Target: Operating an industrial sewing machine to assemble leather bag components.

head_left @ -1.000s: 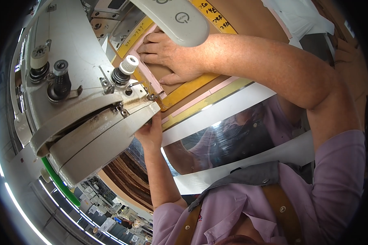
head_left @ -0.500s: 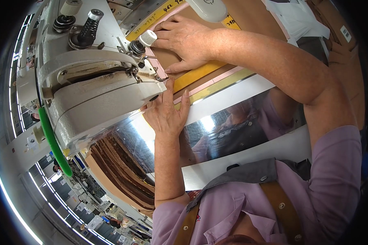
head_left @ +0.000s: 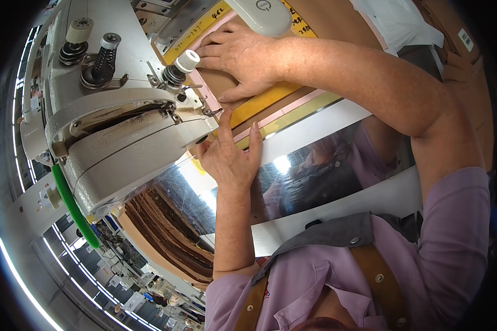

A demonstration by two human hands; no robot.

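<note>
My right hand [head_left: 237, 63] lies flat, fingers spread, on a brown panel [head_left: 214, 83] framed by a template with yellow strips [head_left: 268, 103] and pink edging. Its thumb points toward the machine. My left hand [head_left: 232, 154] rests at the template's near edge, under the front end of a white sewing machine [head_left: 132, 146]. The index finger and thumb of that hand are apart. Its other fingers are partly hidden by the machine head. The needle area is mostly hidden too.
A white lamp head [head_left: 265, 16] overhangs the template. A shiny metal plate [head_left: 309, 176] lies on the near side. Stacked brown pieces [head_left: 165, 231] sit at lower left, and white sheets [head_left: 397, 25] at far right. A green strip [head_left: 73, 207] runs along the machine.
The whole view has shifted slightly, with the machine now further left. My left index finger and thumb stand a little more apart from each other. My right hand stays flat on the panel.
</note>
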